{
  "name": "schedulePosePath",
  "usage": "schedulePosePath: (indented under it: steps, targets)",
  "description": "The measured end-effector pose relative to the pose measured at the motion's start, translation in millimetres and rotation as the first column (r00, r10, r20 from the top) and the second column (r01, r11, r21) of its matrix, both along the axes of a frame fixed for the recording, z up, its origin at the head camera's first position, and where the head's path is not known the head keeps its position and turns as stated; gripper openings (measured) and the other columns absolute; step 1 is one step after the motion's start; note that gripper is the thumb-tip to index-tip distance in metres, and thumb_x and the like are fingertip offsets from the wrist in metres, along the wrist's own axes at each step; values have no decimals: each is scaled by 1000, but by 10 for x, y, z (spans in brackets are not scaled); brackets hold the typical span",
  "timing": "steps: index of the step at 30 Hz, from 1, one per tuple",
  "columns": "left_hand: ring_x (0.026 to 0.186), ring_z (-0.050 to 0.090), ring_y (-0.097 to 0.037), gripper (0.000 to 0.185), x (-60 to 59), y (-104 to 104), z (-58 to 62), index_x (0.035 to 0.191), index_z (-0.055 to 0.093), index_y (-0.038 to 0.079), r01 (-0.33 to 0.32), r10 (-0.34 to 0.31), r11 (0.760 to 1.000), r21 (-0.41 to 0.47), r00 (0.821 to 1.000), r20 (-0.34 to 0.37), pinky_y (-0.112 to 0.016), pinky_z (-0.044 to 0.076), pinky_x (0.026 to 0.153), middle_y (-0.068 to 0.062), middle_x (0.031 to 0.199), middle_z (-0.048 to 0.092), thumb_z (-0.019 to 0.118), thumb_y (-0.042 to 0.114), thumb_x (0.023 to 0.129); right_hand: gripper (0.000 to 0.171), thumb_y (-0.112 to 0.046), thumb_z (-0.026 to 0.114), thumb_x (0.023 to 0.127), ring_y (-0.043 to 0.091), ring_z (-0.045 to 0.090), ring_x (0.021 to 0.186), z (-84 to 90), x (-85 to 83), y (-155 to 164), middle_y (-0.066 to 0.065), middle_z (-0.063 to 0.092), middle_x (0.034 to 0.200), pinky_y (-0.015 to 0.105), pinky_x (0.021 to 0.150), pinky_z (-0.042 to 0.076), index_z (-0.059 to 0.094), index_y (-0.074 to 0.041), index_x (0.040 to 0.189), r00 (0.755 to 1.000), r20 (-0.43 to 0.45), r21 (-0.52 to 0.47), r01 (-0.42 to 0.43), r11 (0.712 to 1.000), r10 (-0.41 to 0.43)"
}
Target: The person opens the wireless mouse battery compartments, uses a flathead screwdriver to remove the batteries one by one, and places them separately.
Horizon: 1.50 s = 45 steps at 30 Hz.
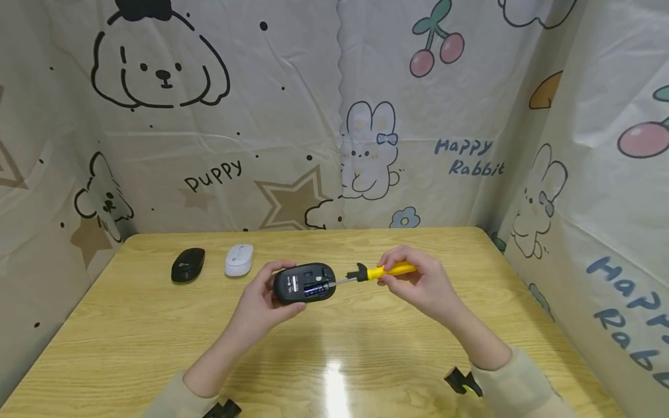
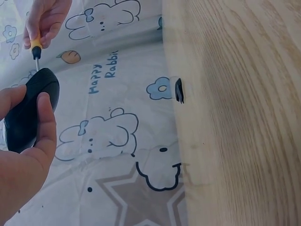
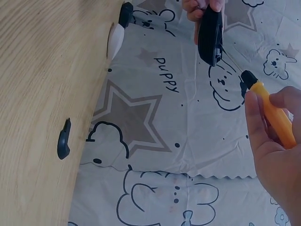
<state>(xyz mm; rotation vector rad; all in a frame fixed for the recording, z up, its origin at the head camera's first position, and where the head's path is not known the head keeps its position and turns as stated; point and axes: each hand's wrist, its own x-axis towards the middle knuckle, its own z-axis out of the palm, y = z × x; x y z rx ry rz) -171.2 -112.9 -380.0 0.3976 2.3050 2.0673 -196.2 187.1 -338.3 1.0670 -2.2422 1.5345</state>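
Observation:
My left hand [image 1: 261, 299] grips a black computer mouse [image 1: 294, 278] by its rear end, raised over the table with its underside up. The mouse's battery compartment lies uncovered, with a dark battery [image 1: 316, 291] inside. From the right, my right hand [image 1: 420, 284] holds a screwdriver [image 1: 384, 271] by its yellow handle. Its thin metal shaft points left, the tip at the right end of the compartment. In the right wrist view the fingers wrap the handle [image 3: 277, 115], and the shaft meets the mouse's open side. A small curved black piece [image 3: 64, 140] lies on the table.
A second black mouse [image 1: 188, 265] and a white mouse [image 1: 239, 259] stand at the back left of the wooden table [image 1: 157, 325]. A printed cloth [image 1: 292, 116] hangs behind the table and along both sides. Black wrist-worn devices [image 1: 462, 381] sit by the sleeves.

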Motion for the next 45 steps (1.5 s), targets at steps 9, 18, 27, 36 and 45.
schedulePosePath:
  steps: [9, 18, 27, 36, 45]
  targets:
    - [103, 62, -28, 68, 13, -2, 23, 129, 46, 15, 4, -4, 1000, -18, 999, -42, -25, 55, 82, -20, 120, 55, 78, -3, 72, 30, 10, 71, 75, 11, 61, 83, 64, 3, -25, 7, 64, 97, 22, 67, 58, 60, -7, 97, 977, -209, 156, 72, 985, -38]
    - [103, 62, -28, 68, 22, -20, 34, 130, 46, 16, -3, 2, 1000, -30, 999, -37, -25, 54, 83, -19, 119, 54, 78, -2, 72, 27, 2, 72, 74, 6, 60, 70, 109, 4, -28, 2, 65, 91, 19, 60, 56, 61, -6, 98, 926, -375, 269, 162, 950, -52]
    - [104, 62, -28, 68, 22, -25, 28, 129, 47, 16, 1, -2, 1000, -24, 998, -63, -24, 54, 83, -18, 119, 55, 78, -3, 71, 23, -3, 71, 76, 4, 48, 63, 167, 25, -37, 1, 63, 89, 8, 52, 43, 61, -7, 96, 893, -450, 338, 174, 925, -3]
    - [101, 63, -27, 68, 22, -13, 25, 129, 47, 12, -5, 3, 1000, -24, 997, -73, -24, 54, 82, -17, 120, 57, 79, -2, 70, 26, -3, 71, 75, 7, 48, 61, 200, 66, -68, 3, 63, 89, 8, 51, 43, 59, -5, 98, 851, -525, 381, 198, 903, 35]
    - [92, 66, -23, 67, 17, 8, 18, 126, 51, 17, -49, 41, 996, -80, 993, -108, -25, 56, 79, -15, 118, 59, 82, 1, 69, 28, -3, 72, 74, 5, 48, 63, 192, 51, -72, 4, 64, 92, 10, 52, 45, 58, -5, 99, 854, -517, 402, 181, 897, 59]
